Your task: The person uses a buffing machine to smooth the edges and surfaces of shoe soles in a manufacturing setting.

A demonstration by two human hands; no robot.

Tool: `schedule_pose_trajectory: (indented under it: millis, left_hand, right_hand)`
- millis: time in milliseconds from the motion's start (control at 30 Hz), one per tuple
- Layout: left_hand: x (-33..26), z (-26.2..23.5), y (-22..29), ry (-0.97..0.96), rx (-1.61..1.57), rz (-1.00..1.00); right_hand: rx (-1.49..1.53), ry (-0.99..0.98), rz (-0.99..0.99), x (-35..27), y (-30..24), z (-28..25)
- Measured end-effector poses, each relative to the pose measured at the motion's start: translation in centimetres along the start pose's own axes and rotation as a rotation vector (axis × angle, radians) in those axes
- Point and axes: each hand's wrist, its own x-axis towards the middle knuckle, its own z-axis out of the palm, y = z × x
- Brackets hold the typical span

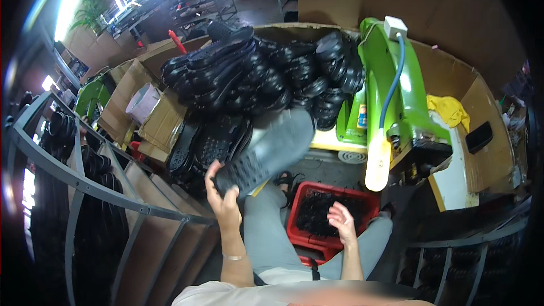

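Note:
My left hand (pixel 225 204) is closed around the near end of a black shoe sole (pixel 269 150), the thumb on one side and the fingers on the other. The sole points up and to the right, its far end slightly blurred. Above a red plastic bin (pixel 292 221), my right hand (pixel 343 224) is raised with its fingers loosely bent and apart, and nothing shows in it. Black scraps (pixel 317 211) fill the bin between my legs. More black soles (pixel 195 144) lie just beyond the held one, in front of a tall pile of soles (pixel 243 73).
A green machine (pixel 409 93) with a blue cable and pale yellow lamp-like end (pixel 378 164) stands right of the pile. A yellow cloth (pixel 449 111) and black flat object (pixel 480 137) lie further right. Left are a metal rack (pixel 79 180), cardboard box (pixel 161 122) and pale bucket (pixel 141 103).

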Motion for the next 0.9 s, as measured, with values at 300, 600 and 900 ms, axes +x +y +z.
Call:
schedule_pose_trajectory:
  millis: [300,600,900]
  left_hand:
    - [-6.7,1.8,-6.9,-0.53,-0.405,-0.974]
    - [-7.3,12.6,-7.5,-1.1,-0.319,-0.257]
    - [-6.3,15.4,-6.8,-0.889,-0.172,-0.067]
  right_hand:
    - [-0.474,0.171,-0.822,-3.5,-9.6,-0.7]
    - [-0.036,0.43,-0.895,-5.1,-16.5,-5.4]
    - [-0.139,0.628,-0.881,-2.6,-16.3,-5.0]
